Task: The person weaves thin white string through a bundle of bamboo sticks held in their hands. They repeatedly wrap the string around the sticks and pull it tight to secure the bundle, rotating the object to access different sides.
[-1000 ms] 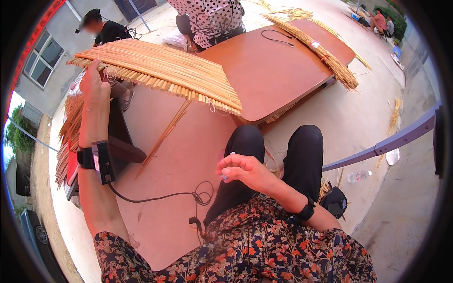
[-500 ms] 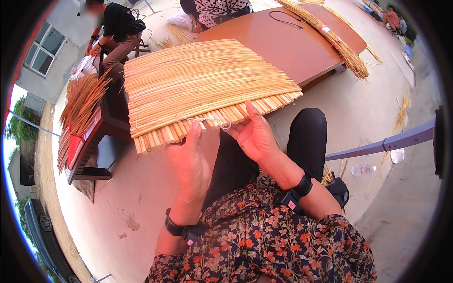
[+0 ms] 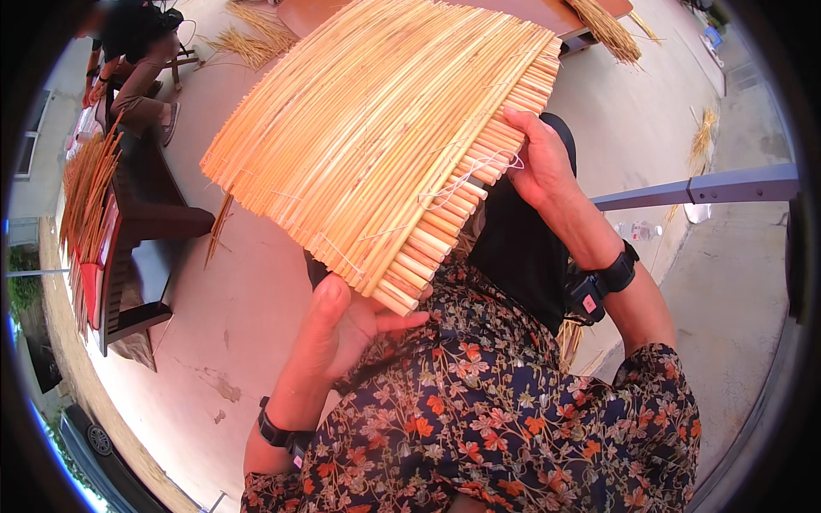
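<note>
A mat of pale straight reeds (image 3: 368, 128) is raised above my lap, tilted, with white string stitched along its edge and loose loops hanging near a notched part of the stick ends. My left hand (image 3: 333, 329) holds the lower left corner, thumb at the edge and some fingers stretched underneath. My right hand (image 3: 543, 162) grips the right edge, thumb on the stick ends, beside the string loops (image 3: 462, 184). The mat hides part of the fingers of both hands and much of my knees.
A dark wooden bench (image 3: 145, 205) at the left carries reddish-brown reeds (image 3: 85, 171), with another person (image 3: 145, 77) behind it. A brown table (image 3: 304, 13) with a reed bundle (image 3: 607, 30) stands ahead. A grey metal bar (image 3: 735, 185) and a plastic bottle (image 3: 637, 231) are at the right.
The mat went from my left hand alone to both hands, then turned so its stitched edge runs up to the right. My right hand rose and moved right, and my left hand moved down.
</note>
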Motion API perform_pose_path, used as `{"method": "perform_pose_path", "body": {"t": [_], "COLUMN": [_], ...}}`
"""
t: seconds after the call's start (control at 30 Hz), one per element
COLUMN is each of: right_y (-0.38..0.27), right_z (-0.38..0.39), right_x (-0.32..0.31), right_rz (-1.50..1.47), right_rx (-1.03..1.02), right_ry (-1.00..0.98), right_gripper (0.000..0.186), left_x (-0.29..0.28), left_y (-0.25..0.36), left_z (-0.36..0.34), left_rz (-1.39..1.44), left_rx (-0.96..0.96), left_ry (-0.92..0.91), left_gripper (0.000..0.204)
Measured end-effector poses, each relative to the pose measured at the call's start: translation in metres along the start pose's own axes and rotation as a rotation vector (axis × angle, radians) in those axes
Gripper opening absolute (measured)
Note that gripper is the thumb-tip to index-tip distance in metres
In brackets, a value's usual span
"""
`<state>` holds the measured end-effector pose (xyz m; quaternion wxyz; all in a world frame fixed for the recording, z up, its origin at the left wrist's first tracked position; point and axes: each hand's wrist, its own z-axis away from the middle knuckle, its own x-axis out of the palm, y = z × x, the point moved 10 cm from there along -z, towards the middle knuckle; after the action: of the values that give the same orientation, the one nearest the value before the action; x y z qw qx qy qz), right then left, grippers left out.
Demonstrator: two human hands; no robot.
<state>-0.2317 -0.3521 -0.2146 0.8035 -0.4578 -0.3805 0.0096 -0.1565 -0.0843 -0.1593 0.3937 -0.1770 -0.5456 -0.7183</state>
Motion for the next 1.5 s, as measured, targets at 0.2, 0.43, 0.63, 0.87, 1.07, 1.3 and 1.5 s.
{"method": "perform_pose_path", "body": {"t": [0.2,0.43,0.63,0.87,1.07,1.3,1.5], "right_y": [0.015,0.02,0.055,0.068,0.065,0.082,0.059], "right_z": [0.01,0.026,0.09,0.1,0.093,0.089,0.095], "right_x": [-0.015,-0.04,-0.054,0.028,0.06,0.058,0.069], "right_rz": [-0.005,-0.054,0.161,0.283,0.12,0.162,0.57], "right_rx": [0.062,0.047,0.073,0.103,0.077,0.067,-0.404], "right_ry": [0.056,0.077,0.253,-0.085,-0.174,-0.193,-0.338], "right_gripper": [0.038,0.044,0.032,0.021,0.036,0.038,0.035], "left_x": [-0.013,-0.014,-0.014,-0.009,-0.005,-0.008,-0.009], "left_y": [-0.019,-0.028,-0.026,-0.021,-0.022,-0.024,-0.029], "left_z": [-0.021,-0.037,-0.025,-0.019,-0.018,-0.018,-0.015], "left_rz": [0.05,0.138,0.223,0.209,0.224,0.322,0.121], "left_rx": [-0.198,-0.156,-0.234,-0.23,-0.239,-0.179,-0.289], "left_ry": [0.185,0.264,0.272,0.265,0.249,0.365,0.336], "left_gripper": [0.057,0.054,0.055,0.057,0.056,0.055,0.057]}}
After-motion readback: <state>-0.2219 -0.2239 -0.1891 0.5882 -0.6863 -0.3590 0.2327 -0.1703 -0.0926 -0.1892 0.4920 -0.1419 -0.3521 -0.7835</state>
